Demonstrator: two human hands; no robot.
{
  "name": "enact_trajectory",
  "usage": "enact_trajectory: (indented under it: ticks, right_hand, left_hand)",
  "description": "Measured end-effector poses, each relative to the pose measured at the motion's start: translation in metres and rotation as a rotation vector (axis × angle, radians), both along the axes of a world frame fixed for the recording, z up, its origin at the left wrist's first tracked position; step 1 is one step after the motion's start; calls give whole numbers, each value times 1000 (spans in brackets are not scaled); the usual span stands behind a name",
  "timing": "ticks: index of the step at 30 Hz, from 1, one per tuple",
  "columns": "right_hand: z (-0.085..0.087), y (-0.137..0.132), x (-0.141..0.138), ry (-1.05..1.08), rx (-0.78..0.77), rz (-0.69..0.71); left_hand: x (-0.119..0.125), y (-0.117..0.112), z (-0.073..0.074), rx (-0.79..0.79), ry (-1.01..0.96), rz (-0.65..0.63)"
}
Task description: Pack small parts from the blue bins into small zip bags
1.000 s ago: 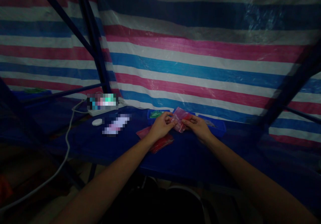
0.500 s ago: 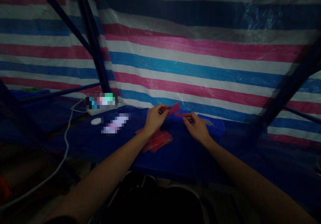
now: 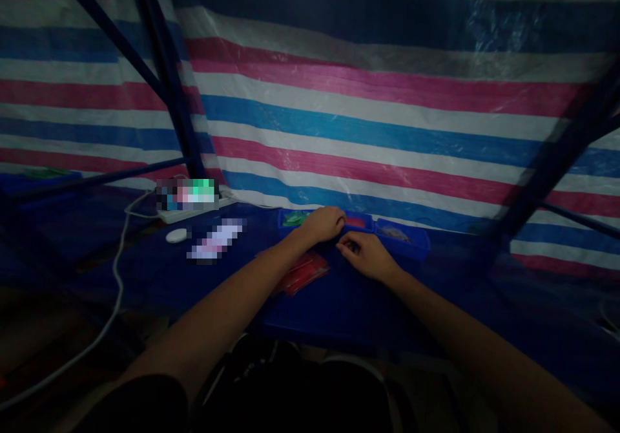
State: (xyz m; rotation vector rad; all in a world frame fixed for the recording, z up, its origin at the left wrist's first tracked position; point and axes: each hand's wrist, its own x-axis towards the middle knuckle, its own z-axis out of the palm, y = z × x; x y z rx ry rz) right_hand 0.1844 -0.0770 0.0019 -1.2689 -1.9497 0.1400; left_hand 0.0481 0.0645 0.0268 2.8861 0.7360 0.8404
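Observation:
My left hand point(image 3: 325, 223) reaches over the near rim of a blue divided bin point(image 3: 325, 213), its fingers curled downward. Its fingertips are hidden, as is anything in them. Close by on the right, my right hand point(image 3: 364, 253) hovers just in front of the bin with thumb and fingers drawn together. Whatever they may pinch is too dark to make out. Red items point(image 3: 356, 222) lie in the compartment beside my left fingers, and green packets point(image 3: 294, 218) fill the left one. A pile of red clear-wrapped packets point(image 3: 306, 274) lies under my left forearm, partly covered.
A blue bin point(image 3: 409, 242) with small pale items adjoins on the right. On the left of the blue tabletop point(image 3: 378, 310) are a blurred phone-like object point(image 3: 217, 239), a round white disc point(image 3: 177, 235) and a white power strip point(image 3: 198, 210). Blue frame posts point(image 3: 167, 77) and striped sheeting enclose the space.
The red flat pieces both hands held up are no longer visible. My left hand moved right, over the bin; my right hand came lower and slightly left. The view shifted a little.

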Motion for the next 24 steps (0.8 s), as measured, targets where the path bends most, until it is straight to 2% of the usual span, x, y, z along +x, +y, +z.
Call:
enact_trajectory:
  ticks: [4, 8, 10, 13, 16, 19, 21, 24]
  right_hand:
    - [-1, 1, -1, -9, -13, 45]
    - [-2, 3, 2, -40, -4, 68]
    - [-2, 2, 2, -49, -20, 66]
    - [-1, -2, -1, -64, -24, 118]
    - [0, -8, -9, -70, -5, 280]
    - [-2, -10, -17, -103, -25, 425]
    - [-4, -9, -19, -137, -30, 447]
    - [-4, -5, -14, -160, 28, 368]
  left_hand:
    - [-5, -3, -5, -43, 30, -88]
    - [-5, -8, 1, 47, 259, -53]
    - [-7, -13, 5, 80, 294, -59]
    - [-19, -22, 8, 130, 156, -89]
    - [-39, -30, 7, 141, -2, -59]
    - [-57, -31, 2, 132, -29, -28]
    - [-64, -29, -3, 122, 8, -39]
    - [-64, -25, -8, 109, 45, -62]
